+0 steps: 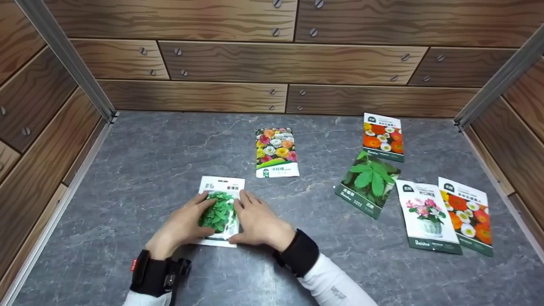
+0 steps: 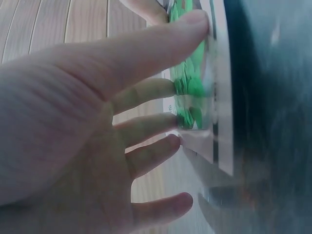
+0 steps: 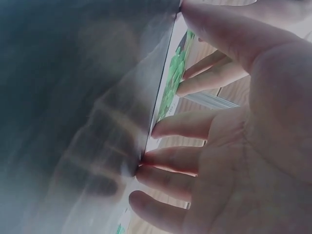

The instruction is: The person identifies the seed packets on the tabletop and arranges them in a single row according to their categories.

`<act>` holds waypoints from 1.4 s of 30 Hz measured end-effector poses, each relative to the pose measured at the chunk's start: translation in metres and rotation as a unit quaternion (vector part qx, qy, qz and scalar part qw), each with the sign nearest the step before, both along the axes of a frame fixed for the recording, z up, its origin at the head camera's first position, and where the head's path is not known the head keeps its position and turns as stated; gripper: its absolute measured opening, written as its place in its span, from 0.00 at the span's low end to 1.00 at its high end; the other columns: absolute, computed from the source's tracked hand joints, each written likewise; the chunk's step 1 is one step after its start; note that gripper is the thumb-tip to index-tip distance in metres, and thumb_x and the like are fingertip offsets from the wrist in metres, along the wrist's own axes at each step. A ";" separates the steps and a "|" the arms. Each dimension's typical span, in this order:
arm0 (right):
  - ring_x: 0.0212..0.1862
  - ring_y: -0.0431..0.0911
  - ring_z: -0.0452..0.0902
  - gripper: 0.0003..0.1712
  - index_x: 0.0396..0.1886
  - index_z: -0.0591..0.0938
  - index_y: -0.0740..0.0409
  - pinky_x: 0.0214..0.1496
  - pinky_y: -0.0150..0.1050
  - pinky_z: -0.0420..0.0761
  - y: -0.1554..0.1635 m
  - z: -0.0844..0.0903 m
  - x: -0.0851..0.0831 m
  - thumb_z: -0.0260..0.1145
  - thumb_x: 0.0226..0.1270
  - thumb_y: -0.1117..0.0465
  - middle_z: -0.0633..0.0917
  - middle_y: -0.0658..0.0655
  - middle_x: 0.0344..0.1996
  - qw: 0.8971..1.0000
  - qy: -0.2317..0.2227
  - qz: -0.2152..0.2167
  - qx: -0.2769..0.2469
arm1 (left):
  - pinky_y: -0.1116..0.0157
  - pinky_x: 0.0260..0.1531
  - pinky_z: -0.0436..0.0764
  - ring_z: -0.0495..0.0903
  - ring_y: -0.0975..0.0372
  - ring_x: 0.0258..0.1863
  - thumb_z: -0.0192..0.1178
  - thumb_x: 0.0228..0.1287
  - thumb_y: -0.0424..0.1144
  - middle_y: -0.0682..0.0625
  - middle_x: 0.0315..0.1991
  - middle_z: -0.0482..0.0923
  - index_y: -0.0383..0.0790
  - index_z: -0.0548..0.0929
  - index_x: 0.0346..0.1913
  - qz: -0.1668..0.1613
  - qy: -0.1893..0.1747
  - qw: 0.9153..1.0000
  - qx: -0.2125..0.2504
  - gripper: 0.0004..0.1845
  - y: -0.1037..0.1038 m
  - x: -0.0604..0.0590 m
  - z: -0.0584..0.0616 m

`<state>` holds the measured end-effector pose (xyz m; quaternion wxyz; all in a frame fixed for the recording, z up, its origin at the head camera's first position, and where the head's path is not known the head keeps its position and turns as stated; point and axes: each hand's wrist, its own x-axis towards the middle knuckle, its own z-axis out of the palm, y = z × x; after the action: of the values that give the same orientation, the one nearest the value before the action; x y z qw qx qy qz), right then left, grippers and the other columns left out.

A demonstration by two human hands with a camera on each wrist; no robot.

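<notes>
Though they're unclenched, left grip and right grip flank — touching — the leafy packet.

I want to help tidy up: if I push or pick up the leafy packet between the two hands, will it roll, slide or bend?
The packet lies flat, so it probably won't roll. It looks thin, so it's likely light and perhaps a bit bendy. The table looks smooth, so it may slide easily.
</notes>
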<state>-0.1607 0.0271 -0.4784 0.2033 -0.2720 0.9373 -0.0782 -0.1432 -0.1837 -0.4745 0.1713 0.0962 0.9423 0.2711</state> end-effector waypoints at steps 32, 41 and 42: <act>0.89 0.54 0.43 0.59 0.87 0.53 0.54 0.90 0.55 0.56 -0.024 -0.004 -0.009 0.66 0.69 0.30 0.48 0.62 0.88 1.000 -0.014 0.007 -0.011 | 0.30 0.77 0.60 0.53 0.31 0.81 0.74 0.62 0.40 0.33 0.85 0.50 0.34 0.66 0.79 0.016 -0.009 0.999 0.037 0.45 -0.032 -0.008 0.001; 0.88 0.56 0.46 0.52 0.86 0.55 0.56 0.89 0.58 0.55 -0.007 0.013 -0.007 0.62 0.75 0.34 0.52 0.63 0.87 0.998 0.023 -0.009 -0.057 | 0.35 0.80 0.62 0.55 0.34 0.82 0.63 0.76 0.43 0.31 0.84 0.53 0.35 0.65 0.80 0.061 0.070 0.994 0.056 0.36 -0.017 -0.008 0.002; 0.88 0.56 0.46 0.52 0.86 0.55 0.56 0.89 0.58 0.54 -0.004 0.015 -0.007 0.61 0.75 0.34 0.52 0.63 0.86 0.998 0.025 -0.011 -0.058 | 0.35 0.79 0.63 0.57 0.34 0.82 0.63 0.76 0.42 0.31 0.83 0.55 0.35 0.66 0.79 0.064 0.079 0.993 0.054 0.35 -0.014 -0.009 0.001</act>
<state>-0.1682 0.0236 -0.4636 0.1626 -0.2754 0.9389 -0.1276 -0.1520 -0.1978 -0.4731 0.0733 0.0658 0.9412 0.3233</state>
